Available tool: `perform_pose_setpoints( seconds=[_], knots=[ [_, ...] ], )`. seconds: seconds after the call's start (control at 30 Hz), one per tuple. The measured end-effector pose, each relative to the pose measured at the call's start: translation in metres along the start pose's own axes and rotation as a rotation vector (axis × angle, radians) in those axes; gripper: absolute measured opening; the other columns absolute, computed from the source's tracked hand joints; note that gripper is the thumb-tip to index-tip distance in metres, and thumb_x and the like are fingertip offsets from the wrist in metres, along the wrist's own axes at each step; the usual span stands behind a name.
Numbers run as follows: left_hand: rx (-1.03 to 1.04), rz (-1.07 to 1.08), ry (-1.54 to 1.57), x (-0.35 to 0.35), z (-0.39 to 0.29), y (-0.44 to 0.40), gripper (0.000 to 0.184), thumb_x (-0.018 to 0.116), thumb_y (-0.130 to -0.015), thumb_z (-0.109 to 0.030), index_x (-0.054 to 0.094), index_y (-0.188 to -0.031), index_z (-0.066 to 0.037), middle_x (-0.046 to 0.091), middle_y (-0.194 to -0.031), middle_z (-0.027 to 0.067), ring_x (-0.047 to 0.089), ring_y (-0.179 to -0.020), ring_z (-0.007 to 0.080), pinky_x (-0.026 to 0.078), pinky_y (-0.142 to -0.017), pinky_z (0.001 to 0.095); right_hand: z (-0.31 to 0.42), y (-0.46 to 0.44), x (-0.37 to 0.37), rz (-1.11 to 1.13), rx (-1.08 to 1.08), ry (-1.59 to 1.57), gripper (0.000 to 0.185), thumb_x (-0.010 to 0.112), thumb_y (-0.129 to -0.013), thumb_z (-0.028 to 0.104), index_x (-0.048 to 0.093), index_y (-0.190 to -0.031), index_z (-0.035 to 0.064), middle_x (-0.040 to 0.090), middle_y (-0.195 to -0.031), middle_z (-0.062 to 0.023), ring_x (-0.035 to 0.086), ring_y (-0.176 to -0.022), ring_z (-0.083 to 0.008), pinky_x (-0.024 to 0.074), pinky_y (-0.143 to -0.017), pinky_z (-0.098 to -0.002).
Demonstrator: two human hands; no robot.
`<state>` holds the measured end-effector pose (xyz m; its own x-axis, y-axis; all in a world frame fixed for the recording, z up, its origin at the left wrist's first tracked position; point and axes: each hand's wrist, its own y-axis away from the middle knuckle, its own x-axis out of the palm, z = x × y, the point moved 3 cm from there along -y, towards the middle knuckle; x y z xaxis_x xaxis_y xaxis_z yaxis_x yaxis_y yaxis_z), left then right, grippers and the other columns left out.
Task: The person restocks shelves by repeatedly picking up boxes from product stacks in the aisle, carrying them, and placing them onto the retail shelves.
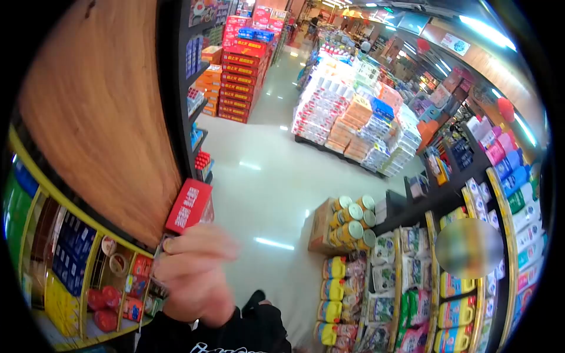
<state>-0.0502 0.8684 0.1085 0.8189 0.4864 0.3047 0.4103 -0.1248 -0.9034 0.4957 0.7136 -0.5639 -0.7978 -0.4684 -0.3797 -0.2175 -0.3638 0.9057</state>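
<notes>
Bending its fingers in a blur, the left hand (197, 267) sits low and left of centre; whether they pinch anything I cannot tell. The right hand is out of view, its state unknown. Just above the left hand, a red rectangular box with white lettering (189, 206) lies at the lower end of a brown wood-grain panel (106, 117); the blur hides whether the fingers touch it. Black clothing with white lettering (226, 338) and a dark shoe (254, 301) show below. At lower left, a yellow-edged shelf (91, 276) holds round red containers (105, 305). Right of centre, a brown cardboard carton (322, 226) holds yellow cans with pale lids (352, 230), near yellow jugs (456, 312) on racks. Stacked red cartons (238, 82) rise at upper left, and wrapped white and orange packs (347, 115) fill a low pallet at upper centre.
</notes>
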Motion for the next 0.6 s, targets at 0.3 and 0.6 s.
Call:
perform_pose_setpoints(
  seconds=[0.3, 0.6],
  knots=[
    [-0.960, 1.290, -0.794, -0.027, 0.405, 0.232, 0.046, 0.057, -0.092, -0.036, 0.059, -0.121, 0.000, 0.062, -0.120, 0.0221, 0.058, -0.112, 0.0389, 0.046, -0.097, 0.0459, 0.230, -0.135, -0.012, 0.142, 0.204, -0.186, 0.021, 0.065, -0.083, 0.020, 0.064, -0.099, 0.0063, 0.061, -0.071, -0.0116, 0.062, -0.066, -0.0257, 0.0549, -0.062, -0.0412],
    [-2.048, 1.335, -0.968, -0.249, 0.335, 0.471, 0.041, 0.076, -0.070, -0.037, 0.073, -0.091, -0.002, 0.070, -0.087, 0.0156, 0.067, -0.080, 0.0309, 0.054, -0.078, 0.0447, 0.768, -0.172, -0.140, -0.160, -0.738, 0.058, 0.020, 0.062, -0.085, 0.014, 0.065, -0.098, -0.0006, 0.063, -0.073, -0.0076, 0.062, -0.061, -0.0177, 0.0498, -0.051, -0.0311]
  ],
)
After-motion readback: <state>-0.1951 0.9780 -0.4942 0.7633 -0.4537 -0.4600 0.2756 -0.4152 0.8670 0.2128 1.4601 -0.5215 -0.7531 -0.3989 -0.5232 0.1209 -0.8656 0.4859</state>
